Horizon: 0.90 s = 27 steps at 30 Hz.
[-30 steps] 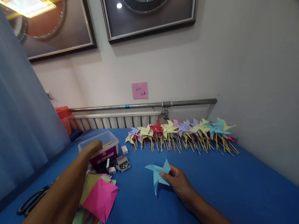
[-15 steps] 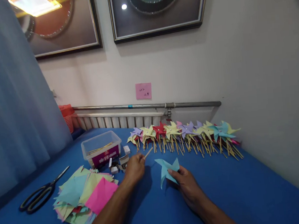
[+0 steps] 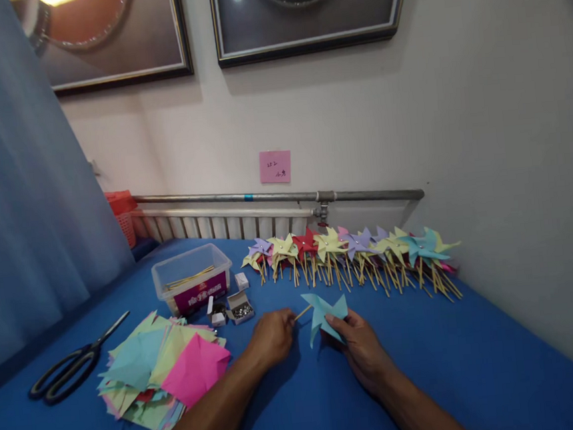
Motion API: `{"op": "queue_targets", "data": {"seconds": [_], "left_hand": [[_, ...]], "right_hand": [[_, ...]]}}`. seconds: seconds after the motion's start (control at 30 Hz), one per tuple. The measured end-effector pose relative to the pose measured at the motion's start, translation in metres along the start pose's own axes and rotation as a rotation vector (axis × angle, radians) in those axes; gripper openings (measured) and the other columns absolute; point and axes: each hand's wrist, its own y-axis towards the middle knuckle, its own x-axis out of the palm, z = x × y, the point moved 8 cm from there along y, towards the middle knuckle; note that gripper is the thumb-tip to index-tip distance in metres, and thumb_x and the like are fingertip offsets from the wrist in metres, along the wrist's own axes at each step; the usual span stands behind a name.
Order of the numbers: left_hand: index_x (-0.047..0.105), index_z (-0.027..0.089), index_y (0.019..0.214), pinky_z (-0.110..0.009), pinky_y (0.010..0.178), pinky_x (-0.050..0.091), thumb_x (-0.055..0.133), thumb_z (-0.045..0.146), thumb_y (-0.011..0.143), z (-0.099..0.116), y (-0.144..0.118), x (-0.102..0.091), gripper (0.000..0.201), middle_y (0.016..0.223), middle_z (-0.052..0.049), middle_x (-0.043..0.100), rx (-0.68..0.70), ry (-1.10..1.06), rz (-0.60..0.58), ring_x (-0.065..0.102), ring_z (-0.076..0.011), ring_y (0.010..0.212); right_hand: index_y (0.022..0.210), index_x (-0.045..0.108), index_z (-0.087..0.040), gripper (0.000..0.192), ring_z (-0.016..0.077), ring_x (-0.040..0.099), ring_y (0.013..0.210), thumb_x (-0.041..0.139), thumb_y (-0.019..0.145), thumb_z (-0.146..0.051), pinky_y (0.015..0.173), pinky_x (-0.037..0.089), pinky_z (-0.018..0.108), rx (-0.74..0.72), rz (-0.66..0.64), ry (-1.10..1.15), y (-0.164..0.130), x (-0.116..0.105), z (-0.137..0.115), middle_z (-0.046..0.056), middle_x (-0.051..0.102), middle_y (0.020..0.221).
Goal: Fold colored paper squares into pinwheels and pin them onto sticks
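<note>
My left hand [image 3: 275, 335] is closed around a thin wooden stick [image 3: 302, 312], whose tip points right and reaches the edge of a light blue paper pinwheel [image 3: 324, 313]. Whether stick and paper touch, I cannot tell. Thumb and fingers of my right hand [image 3: 356, 343] pinch the pinwheel from its right side, above the blue surface. Left of my left hand lies a small open box of metal pins [image 3: 241, 308]. A loose pile of coloured paper squares [image 3: 144, 368], with a pink sheet on top, is beside my left forearm.
Finished pinwheels on sticks [image 3: 350, 253] lie in a row at the back. A clear plastic tub [image 3: 194, 276] holds more sticks. Black-handled scissors [image 3: 78, 360] lie at the far left. A pipe [image 3: 225, 199] and radiator run along the wall, with a blue curtain [image 3: 34, 197] at left.
My left hand has moved right and toward me, bringing the stick up to the pinwheel. The pin box is now uncovered. My right hand still holds the pinwheel, and the view has tilted slightly.
</note>
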Motion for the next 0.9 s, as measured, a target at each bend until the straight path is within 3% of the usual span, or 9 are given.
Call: {"op": "queue_targets", "data": {"seconds": [0.27,0.5,0.9], "left_hand": [[0.068,0.020,0.087,-0.027,0.063,0.030,0.047,0.016,0.083,0.016,-0.007,-0.003,0.022,0.083,-0.008,0.071,0.060,0.124,0.091,0.062,-0.0209,0.076],[0.070,0.020,0.085,-0.026,0.060,0.030,0.046,0.024,0.089,0.032,-0.015,0.002,0.025,0.073,-0.005,0.069,0.104,0.031,0.027,0.059,-0.0172,0.066],[0.065,0.019,0.083,-0.024,0.061,0.032,0.045,0.026,0.090,0.033,-0.017,0.003,0.022,0.074,-0.003,0.069,0.041,0.101,0.007,0.060,-0.0143,0.068]], "right_hand": [[0.088,0.071,-0.017,0.036,0.0198,0.065,0.068,0.084,0.062,-0.038,0.072,0.052,0.035,0.011,-0.002,-0.016,0.006,-0.005,0.010,0.004,0.073,0.078],[0.091,0.071,-0.016,0.040,0.0216,0.067,0.074,0.084,0.063,-0.042,0.074,0.051,0.034,-0.021,-0.041,-0.047,0.009,-0.005,0.010,0.005,0.074,0.080],[0.089,0.072,-0.018,0.038,0.0206,0.064,0.072,0.081,0.064,-0.045,0.070,0.049,0.031,-0.060,-0.006,-0.155,0.010,-0.010,0.010,0.004,0.073,0.080]]}}
